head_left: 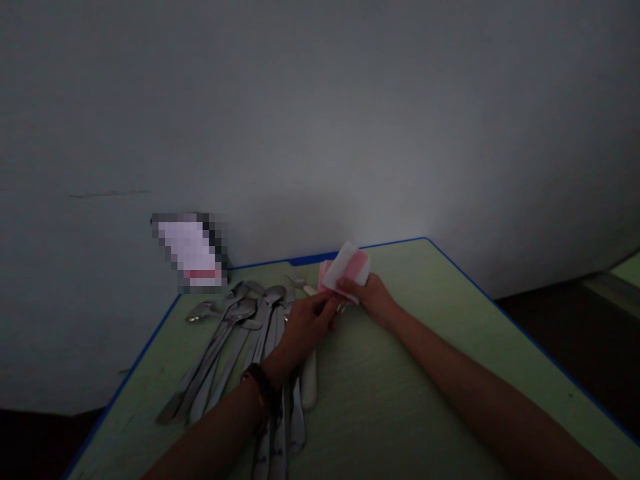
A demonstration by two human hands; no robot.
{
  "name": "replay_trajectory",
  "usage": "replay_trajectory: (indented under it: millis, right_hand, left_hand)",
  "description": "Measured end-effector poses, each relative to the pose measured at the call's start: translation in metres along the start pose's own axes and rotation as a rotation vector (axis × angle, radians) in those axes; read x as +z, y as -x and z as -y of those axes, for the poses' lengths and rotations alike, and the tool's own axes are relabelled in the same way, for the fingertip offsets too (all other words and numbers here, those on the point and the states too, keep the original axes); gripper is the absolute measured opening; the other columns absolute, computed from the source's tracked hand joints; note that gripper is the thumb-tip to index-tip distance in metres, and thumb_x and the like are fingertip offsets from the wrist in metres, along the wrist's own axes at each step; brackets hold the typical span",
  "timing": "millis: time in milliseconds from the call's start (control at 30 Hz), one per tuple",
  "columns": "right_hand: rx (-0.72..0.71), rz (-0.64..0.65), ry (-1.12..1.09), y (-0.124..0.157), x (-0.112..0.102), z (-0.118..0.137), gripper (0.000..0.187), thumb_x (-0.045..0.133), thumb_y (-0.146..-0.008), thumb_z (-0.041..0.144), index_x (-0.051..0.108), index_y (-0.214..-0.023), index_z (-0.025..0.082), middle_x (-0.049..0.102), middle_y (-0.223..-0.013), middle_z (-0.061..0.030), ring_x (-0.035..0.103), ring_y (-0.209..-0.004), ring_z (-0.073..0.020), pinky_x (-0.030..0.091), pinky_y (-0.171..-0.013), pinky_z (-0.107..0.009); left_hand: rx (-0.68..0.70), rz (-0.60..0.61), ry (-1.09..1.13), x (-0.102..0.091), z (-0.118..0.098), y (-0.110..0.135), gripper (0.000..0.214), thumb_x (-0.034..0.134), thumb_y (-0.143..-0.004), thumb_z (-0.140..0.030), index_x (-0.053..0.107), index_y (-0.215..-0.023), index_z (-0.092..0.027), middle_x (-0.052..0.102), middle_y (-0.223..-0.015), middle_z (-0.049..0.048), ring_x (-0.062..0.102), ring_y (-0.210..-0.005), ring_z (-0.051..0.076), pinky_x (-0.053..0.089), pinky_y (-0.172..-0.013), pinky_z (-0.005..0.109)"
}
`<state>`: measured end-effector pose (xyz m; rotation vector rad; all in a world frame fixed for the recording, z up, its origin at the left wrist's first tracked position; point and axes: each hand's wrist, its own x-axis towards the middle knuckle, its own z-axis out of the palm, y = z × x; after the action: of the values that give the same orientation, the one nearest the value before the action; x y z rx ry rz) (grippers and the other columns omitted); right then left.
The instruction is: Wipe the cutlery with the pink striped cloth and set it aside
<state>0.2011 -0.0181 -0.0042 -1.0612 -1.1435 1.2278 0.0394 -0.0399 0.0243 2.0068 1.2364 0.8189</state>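
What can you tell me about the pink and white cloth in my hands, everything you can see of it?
The cloth is white with a pink patch and more pink at its left side. It looks soft and thin, perhaps fabric or paper, and is folded. Your right hand grips it, thumb across the front; your left hand is at its lower left edge. It is near the far side of the green table. Dim light hides its weave.

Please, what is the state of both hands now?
Left hand: fingers curled beside the cloth; its grip cannot be told.
Right hand: closed, holding the cloth.
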Motion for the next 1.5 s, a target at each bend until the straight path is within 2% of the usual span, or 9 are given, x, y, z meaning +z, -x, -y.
replay_trajectory:
  millis: [333,533,633,800,967,1100,1300,1400,1500]
  right_hand:
    - [0.045,0.131,-0.22,0.0006,-0.0025,-0.0005,0.024,0.073,-0.059,0.025,0.066,-0.079,0.013,0.065,-0.071,-0.0013,0.056,-0.064,-0.0128,0.043,-0.065,-0.027]
    - [0.025,0.132,-0.234,-0.0006,-0.0015,-0.0018,0.024,0.074,-0.059,0.027,0.066,-0.078,0.014,0.065,-0.072,-0.001,0.056,-0.063,-0.0119,0.044,-0.069,-0.028]
    - [0.001,0.09,-0.152,-0.0005,-0.0013,-0.0023,0.029,0.075,-0.059,0.032,0.067,-0.081,0.014,0.066,-0.075,-0.0018,0.056,-0.066,-0.0125,0.044,-0.07,-0.028]
    - [-0.004,-0.022,-0.047,-0.0002,-0.0008,-0.0033,0.031,0.074,-0.061,0.039,0.066,-0.076,0.014,0.064,-0.07,-0.0014,0.054,-0.06,-0.0113,0.042,-0.059,-0.025]
    - [0.091,-0.125,-0.35,-0.0041,0.0033,-0.0006,0.036,0.069,-0.065,0.047,0.064,-0.08,0.014,0.065,-0.071,-0.0028,0.056,-0.061,-0.0126,0.045,-0.057,-0.025]
    - [0.125,-0.166,-0.555,-0.0068,0.0029,0.0031,0.033,0.073,-0.063,0.041,0.063,-0.079,0.014,0.067,-0.074,-0.0035,0.058,-0.063,-0.0122,0.048,-0.059,-0.025]
    - [0.093,-0.04,-0.573,-0.0058,-0.0012,0.0005,0.028,0.078,-0.059,0.028,0.063,-0.079,0.013,0.067,-0.074,-0.0016,0.059,-0.065,-0.011,0.049,-0.066,-0.024]
    - [0.091,-0.033,-0.538,-0.0047,0.0009,0.0019,0.028,0.077,-0.058,0.023,0.063,-0.081,0.013,0.067,-0.073,-0.0011,0.059,-0.065,-0.0116,0.049,-0.065,-0.023]
    - [0.118,-0.065,-0.596,-0.0051,0.0024,0.006,0.023,0.071,-0.065,0.027,0.063,-0.083,0.015,0.068,-0.075,-0.0016,0.06,-0.067,-0.0138,0.05,-0.064,-0.025]
  left_hand:
    - [-0.027,-0.008,0.017,0.0,-0.0001,-0.0004,0.036,0.043,-0.085,-0.035,0.058,-0.059,-0.015,0.055,-0.048,-0.003,0.049,-0.046,0.01,0.034,-0.049,0.02]
    - [-0.027,-0.019,-0.011,-0.0011,-0.0012,-0.0007,0.036,0.043,-0.084,-0.035,0.058,-0.058,-0.015,0.055,-0.047,-0.0034,0.049,-0.046,0.01,0.033,-0.05,0.02]
    - [-0.01,-0.012,-0.025,-0.0016,-0.0016,-0.0005,0.035,0.043,-0.084,-0.033,0.057,-0.057,-0.016,0.054,-0.047,-0.0034,0.048,-0.046,0.01,0.034,-0.051,0.02]
    - [0.005,0.009,-0.01,-0.0003,-0.0011,0.0002,0.037,0.042,-0.085,-0.034,0.055,-0.056,-0.016,0.054,-0.047,-0.0032,0.049,-0.046,0.009,0.034,-0.05,0.02]
    - [0.001,0.037,-0.008,0.0007,0.0007,0.0006,0.035,0.042,-0.085,-0.032,0.056,-0.057,-0.016,0.054,-0.047,-0.0035,0.049,-0.046,0.01,0.033,-0.049,0.02]
    - [0.007,0.065,-0.041,0.0009,0.0017,-0.0002,0.036,0.042,-0.084,-0.031,0.057,-0.055,-0.016,0.057,-0.048,-0.0023,0.051,-0.048,0.01,0.034,-0.051,0.021]
    - [0.008,0.124,-0.036,0.0019,0.0017,-0.0011,0.04,0.04,-0.086,-0.037,0.062,-0.06,-0.016,0.062,-0.055,-0.0011,0.052,-0.051,0.011,0.034,-0.052,0.021]
    - [0.002,0.122,-0.051,0.0021,0.0014,-0.0009,0.042,0.041,-0.086,-0.04,0.063,-0.06,-0.016,0.061,-0.054,-0.001,0.051,-0.049,0.011,0.033,-0.05,0.022]
    - [0.003,0.11,-0.045,0.0027,0.0028,-0.0009,0.045,0.04,-0.086,-0.044,0.063,-0.062,-0.016,0.06,-0.055,-0.0009,0.05,-0.05,0.011,0.032,-0.05,0.022]
